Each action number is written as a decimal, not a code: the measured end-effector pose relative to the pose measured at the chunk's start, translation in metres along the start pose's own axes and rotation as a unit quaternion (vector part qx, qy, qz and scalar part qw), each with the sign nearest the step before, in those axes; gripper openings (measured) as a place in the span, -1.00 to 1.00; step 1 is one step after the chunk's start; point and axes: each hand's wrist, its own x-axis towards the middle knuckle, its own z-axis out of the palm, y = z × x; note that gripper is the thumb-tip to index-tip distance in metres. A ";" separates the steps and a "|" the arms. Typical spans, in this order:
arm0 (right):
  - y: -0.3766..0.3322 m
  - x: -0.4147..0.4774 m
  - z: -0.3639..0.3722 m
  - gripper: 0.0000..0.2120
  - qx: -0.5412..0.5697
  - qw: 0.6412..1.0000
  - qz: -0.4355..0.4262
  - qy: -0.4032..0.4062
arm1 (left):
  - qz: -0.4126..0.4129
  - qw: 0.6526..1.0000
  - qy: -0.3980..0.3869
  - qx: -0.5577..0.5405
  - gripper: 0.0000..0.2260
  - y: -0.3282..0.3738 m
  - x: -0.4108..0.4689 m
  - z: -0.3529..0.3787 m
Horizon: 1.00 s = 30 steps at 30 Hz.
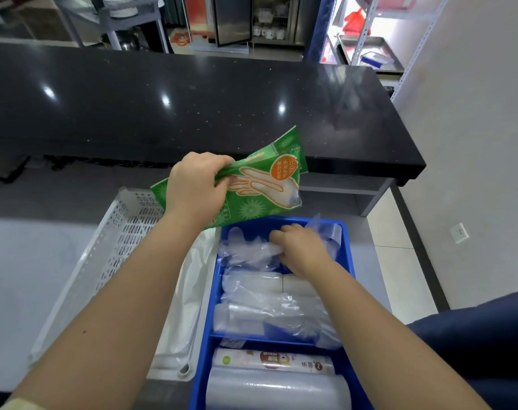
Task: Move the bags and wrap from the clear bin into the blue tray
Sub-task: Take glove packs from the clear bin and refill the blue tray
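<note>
My left hand (194, 187) grips a green packet of disposable gloves (263, 184) and holds it in the air above the far end of the blue tray (349, 261). Inside the tray's far compartment, my right hand (300, 247) pinches a bunch of loose clear plastic gloves (246, 250). Rolls of clear bags (266, 303) lie behind them in the same compartment. In the near compartment lie a labelled roll of wrap (275, 359) and a large clear roll (278, 392). The white perforated bin (127, 223) stands to the left, with a white bag (189, 294) in it.
A black glossy counter (192, 108) runs across behind the bin and tray. Both stand on a grey worktop (30, 261). A white wall with a socket (459, 232) is at the right, and metal shelving (370, 39) stands at the far right.
</note>
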 end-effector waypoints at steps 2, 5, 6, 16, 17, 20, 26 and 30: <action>-0.002 -0.012 -0.013 -0.69 -0.014 0.997 -0.018 0.075 | 0.004 1.000 -0.005 -0.004 -0.76 0.007 0.003 -0.003; -0.002 -0.035 -0.032 -0.72 -0.028 0.992 -0.017 0.121 | 0.015 0.999 -0.030 -0.015 -0.76 0.022 0.008 -0.003; 0.000 -0.043 -0.037 -0.71 -0.032 0.992 -0.013 0.117 | 0.020 0.999 -0.043 -0.019 -0.76 0.028 0.009 0.000; 0.023 -0.101 -0.028 -0.73 -0.034 0.991 0.075 0.105 | 0.025 0.982 -0.167 -0.083 -0.76 0.065 -0.016 0.067; 0.024 -0.103 -0.027 -0.72 -0.032 0.991 0.078 0.103 | 0.025 0.980 -0.182 -0.079 -0.76 0.064 -0.019 0.073; 0.022 -0.102 -0.023 -0.74 -0.027 0.991 0.082 0.102 | 0.014 0.975 -0.207 -0.082 -0.77 0.055 -0.026 0.083; 0.014 -0.090 -0.022 -0.75 -0.028 0.992 0.080 0.094 | 0.019 0.975 -0.215 -0.059 -0.73 0.033 -0.013 0.079; 0.011 -0.082 -0.022 -0.77 -0.025 0.992 0.074 0.102 | 0.062 0.963 -0.262 0.001 -0.67 0.035 -0.016 0.088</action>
